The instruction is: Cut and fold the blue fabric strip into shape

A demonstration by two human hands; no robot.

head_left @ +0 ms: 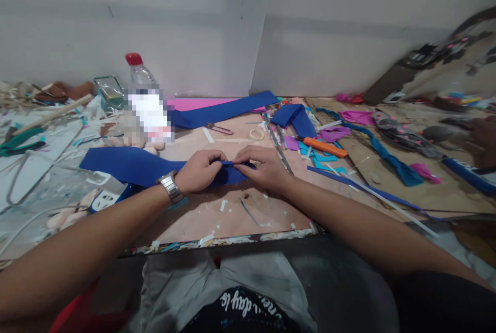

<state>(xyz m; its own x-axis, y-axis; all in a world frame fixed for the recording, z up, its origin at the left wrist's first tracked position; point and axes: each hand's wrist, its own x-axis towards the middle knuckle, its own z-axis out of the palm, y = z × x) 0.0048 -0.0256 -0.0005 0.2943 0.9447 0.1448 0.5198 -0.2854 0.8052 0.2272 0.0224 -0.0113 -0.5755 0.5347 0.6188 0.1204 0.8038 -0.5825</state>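
A long blue strip of sheet material (pixel 127 162) lies across the front of the table, its wide end reaching out to the left. My left hand (pixel 199 170), with a metal watch (pixel 170 187) on the wrist, is closed on the strip near its right end. Right beside it, my right hand (pixel 261 167) pinches the folded edge of the same strip between thumb and fingers. The two hands nearly touch, and the strip's part between them is bent upward. Beyond the hands lie small pink-handled snips (pixel 219 129) and a ring of tape (pixel 256 133).
A bottle with a red cap (pixel 134 59) and a blurred phone-like screen (pixel 151 116) stand at the back left. Another blue strip (pixel 232 108) lies behind. An orange cutter (pixel 325 147) rests among scraps at right. A white and blue power strip (pixel 106 196) sits by my left forearm.
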